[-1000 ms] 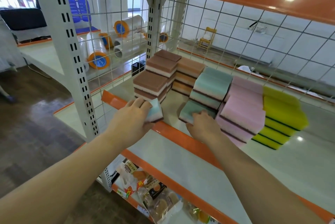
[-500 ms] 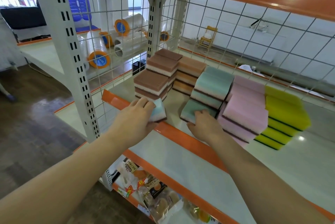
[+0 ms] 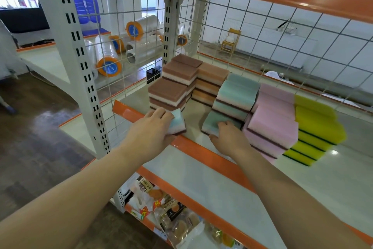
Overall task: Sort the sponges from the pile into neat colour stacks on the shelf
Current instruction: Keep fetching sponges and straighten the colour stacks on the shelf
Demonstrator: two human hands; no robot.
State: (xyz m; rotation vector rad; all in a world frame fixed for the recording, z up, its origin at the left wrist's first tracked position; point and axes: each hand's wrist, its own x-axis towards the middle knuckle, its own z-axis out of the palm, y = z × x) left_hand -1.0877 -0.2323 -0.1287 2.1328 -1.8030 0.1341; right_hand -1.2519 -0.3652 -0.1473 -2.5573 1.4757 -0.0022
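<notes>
1. Head view: the left hand [image 3: 150, 130] grips a loose teal sponge [image 3: 177, 122] at the front edge of the shelf [image 3: 131, 110], just in front of the brown stack [image 3: 167, 95]. Its fingers curl over the top of the sponge.
2. The right hand [image 3: 228, 137] rests on the lowest teal sponge [image 3: 212, 122] of the teal stack [image 3: 236, 93]. Its fingers bend over the near edge; whether it pinches or only steadies the sponge, I cannot tell.
3. Further stacks stand in a row: orange [image 3: 211, 81] behind the brown, then pink [image 3: 272, 119] and yellow [image 3: 316, 125] to the right of the teal. Each steps forward rather than standing square.
4. Handling, as a judgement: the sponges look light and soft, foam with a thin dark scrub layer underneath. They should squash under a hard squeeze, so a gentle hold across the two long sides suits them.
5. They are not fragile or slippery, but a light block can shift its neighbours. Setting the loose sponge flat on the teal stack, scrub side down, should keep the stack even.
</notes>
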